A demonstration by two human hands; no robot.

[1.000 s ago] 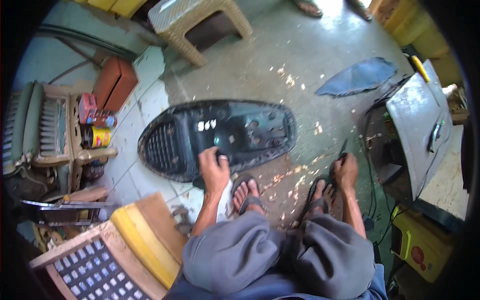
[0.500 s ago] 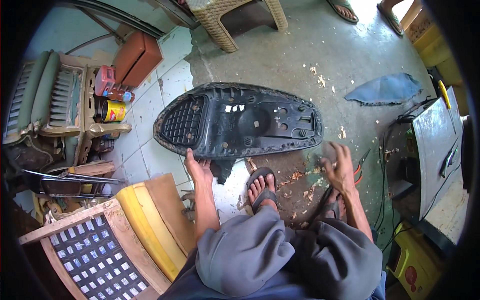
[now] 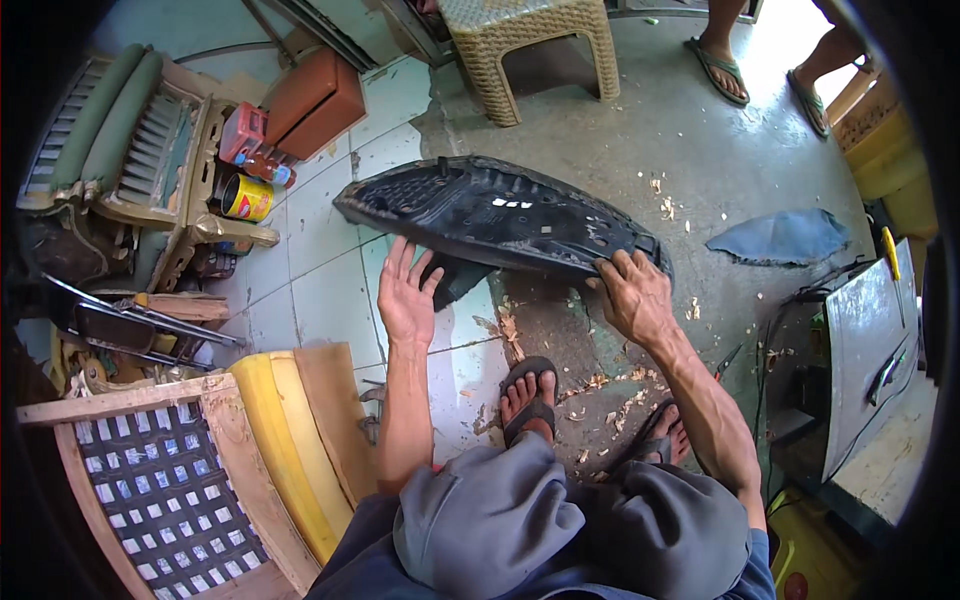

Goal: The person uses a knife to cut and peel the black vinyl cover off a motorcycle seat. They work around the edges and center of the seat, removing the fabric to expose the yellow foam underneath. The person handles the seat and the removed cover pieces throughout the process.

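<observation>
A crowded workshop floor (image 3: 690, 130), grey concrete on the right and pale tiles (image 3: 320, 300) on the left, is strewn with pale scraps (image 3: 668, 208). A woven-pattern stool (image 3: 530, 30) stands on the far side, with a bystander's foot (image 3: 722, 75) in a sandal to its right. At center, a seated worker handles a black seat base (image 3: 575, 232), which lies tilted across the floor just beyond the worker's feet, its ribbed hollow side partly in view.

The right hand (image 3: 640, 300) has its fingers curled over the near rim at the base's right end, gripping it. The left hand (image 3: 408, 305) is spread palm up, holding nothing, its fingertips at the near edge toward the left end; whether they touch cannot be told. A dark scrap (image 3: 462, 282) lies between that hand and the base. A blue cloth piece (image 3: 780, 237) lies well apart on the right.

The step in hand appears to be tipping or turning the base. The next move seems to call for the left fingers to support the near edge while the right grip steadies the other end.
</observation>
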